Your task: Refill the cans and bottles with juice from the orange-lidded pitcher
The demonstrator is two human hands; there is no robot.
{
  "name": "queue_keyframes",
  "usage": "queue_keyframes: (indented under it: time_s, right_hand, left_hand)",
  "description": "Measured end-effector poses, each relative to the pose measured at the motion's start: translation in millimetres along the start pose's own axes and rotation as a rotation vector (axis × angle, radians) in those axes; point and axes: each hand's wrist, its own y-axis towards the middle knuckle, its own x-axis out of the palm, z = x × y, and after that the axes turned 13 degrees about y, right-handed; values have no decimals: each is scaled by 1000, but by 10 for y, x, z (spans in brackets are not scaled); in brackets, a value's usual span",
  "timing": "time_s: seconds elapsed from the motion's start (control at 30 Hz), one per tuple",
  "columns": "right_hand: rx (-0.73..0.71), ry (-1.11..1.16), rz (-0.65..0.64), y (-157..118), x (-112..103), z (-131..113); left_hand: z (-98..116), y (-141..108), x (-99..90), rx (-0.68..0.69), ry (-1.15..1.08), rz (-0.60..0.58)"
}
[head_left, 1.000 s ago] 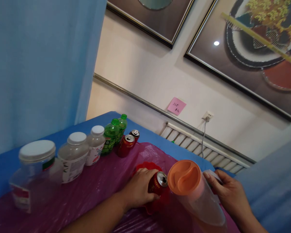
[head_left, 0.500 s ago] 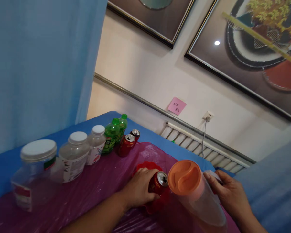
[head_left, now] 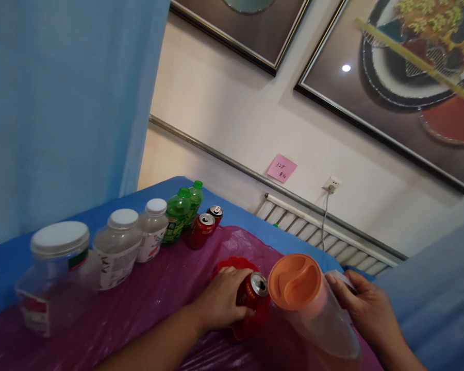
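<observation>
Hardly anything has moved since half a second ago: the left hand (head_left: 227,296) and the right hand (head_left: 365,304) keep their places with what they hold, and only the view shifts a trifle. The landmark is the red scalloped dish (head_left: 253,322), which lies on a purple plastic sheet (head_left: 139,304).

Over the dish, the left hand is wrapped around an opened red drink can (head_left: 250,293), thumb on the near side; whether the can's base touches the dish is hidden. Right of the dish stands a clear plastic pitcher (head_left: 320,332) with an orange lid (head_left: 296,282), its rim just beside the can. The right hand, farther right of the dish, is closed on the pitcher's white handle (head_left: 342,278).

Beyond the dish and to its left, another red drink can (head_left: 201,234) stands in front of a darker can (head_left: 216,211). Left of these are two green plastic bottles (head_left: 178,216) with green caps. A small clear jar (head_left: 152,237), a medium clear jar (head_left: 119,252) and a large clear jar (head_left: 58,288), all white-lidded, continue the row left of the dish.
</observation>
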Motion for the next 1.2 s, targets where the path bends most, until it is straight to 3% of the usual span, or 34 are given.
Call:
queue_keyframes:
  time_s: [1.2]
  right_hand:
    - [48,-6,12,1,23,-66]
  left_hand:
    - [-6,-6,26,-2,-1,14]
